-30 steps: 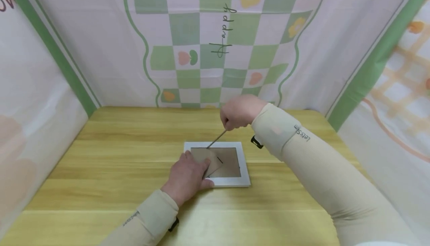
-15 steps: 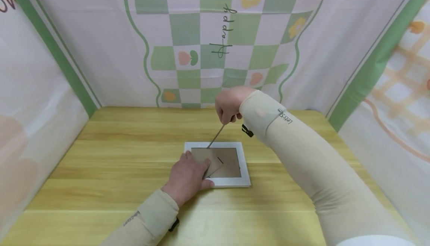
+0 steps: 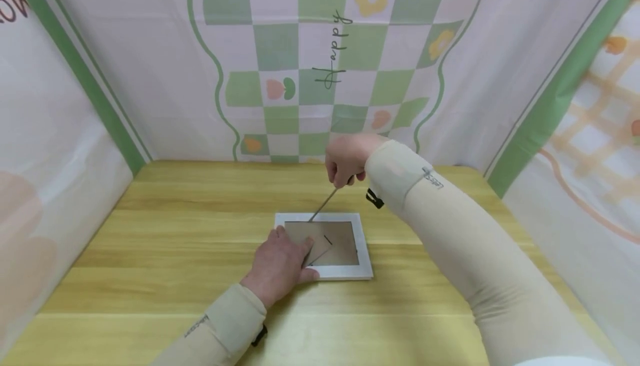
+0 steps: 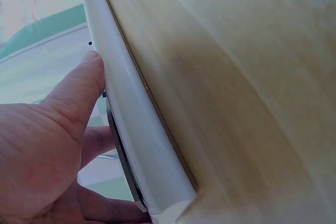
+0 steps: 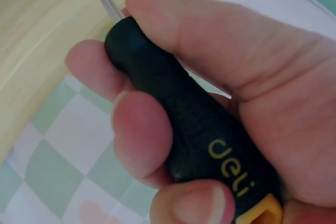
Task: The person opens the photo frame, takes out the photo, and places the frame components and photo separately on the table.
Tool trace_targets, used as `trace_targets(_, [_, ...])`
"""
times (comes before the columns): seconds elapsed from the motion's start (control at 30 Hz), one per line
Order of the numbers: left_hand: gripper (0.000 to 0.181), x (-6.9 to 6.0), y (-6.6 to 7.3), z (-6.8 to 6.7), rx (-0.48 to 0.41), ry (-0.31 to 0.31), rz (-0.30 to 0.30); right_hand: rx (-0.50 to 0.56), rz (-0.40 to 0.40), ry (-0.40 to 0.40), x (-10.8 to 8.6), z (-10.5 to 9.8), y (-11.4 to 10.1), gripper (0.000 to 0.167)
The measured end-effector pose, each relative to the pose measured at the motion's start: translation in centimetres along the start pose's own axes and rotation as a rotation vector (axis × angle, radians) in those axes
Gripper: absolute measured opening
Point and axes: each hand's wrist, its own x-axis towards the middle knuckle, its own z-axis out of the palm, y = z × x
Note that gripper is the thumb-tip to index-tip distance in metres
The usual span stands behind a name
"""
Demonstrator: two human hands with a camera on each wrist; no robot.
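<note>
A white picture frame lies on the wooden table, with a brown board inside its border and a short black line on it. My left hand presses down on the frame's left part. Its thumb lies along the near border, and other fingers spread over the board. My right hand grips a screwdriver by its black handle, marked "deli", with a yellow part at the end. The slanted shaft reaches down to the board's far edge; its exact tip contact is too small to tell.
The wooden table surrounds the frame on every side. A patterned cloth with green and white checks hangs behind the table's far edge. More cloth hangs at the left and right sides.
My right hand has shifted a little up and left, then slightly back right and down, still holding the screwdriver with its tip near the same place. Left hand and frame have stayed put.
</note>
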Motion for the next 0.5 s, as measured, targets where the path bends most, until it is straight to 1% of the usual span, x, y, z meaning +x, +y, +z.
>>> trace_targets(0.1, [0.076, 0.0, 0.1, -0.1, -0.010, -0.013, -0.002, 0.027, 0.012, 0.046, -0.9, 1.4, 0.7, 0.009])
trace_targets(0.2, [0.076, 0.0, 0.1, -0.2, -0.037, -0.026, -0.012, 0.052, 0.011, 0.092, -1.7, 2.7, 1.4, 0.019])
trace_targets(0.37, [0.075, 0.0, 0.1, -0.2, -0.070, -0.038, -0.021, 0.047, -0.016, 0.163, -2.8, 4.6, 2.4, 0.024])
trace_targets(0.43, [0.075, 0.1, 0.2, -0.1, -0.077, -0.042, -0.024, 0.036, -0.028, 0.215, -3.4, 5.5, 2.8, 0.025])
trace_targets(0.5, [0.075, 0.2, 0.2, 0.0, -0.085, -0.047, -0.027, 0.055, -0.018, 0.265, -3.9, 6.5, 3.2, 0.026])
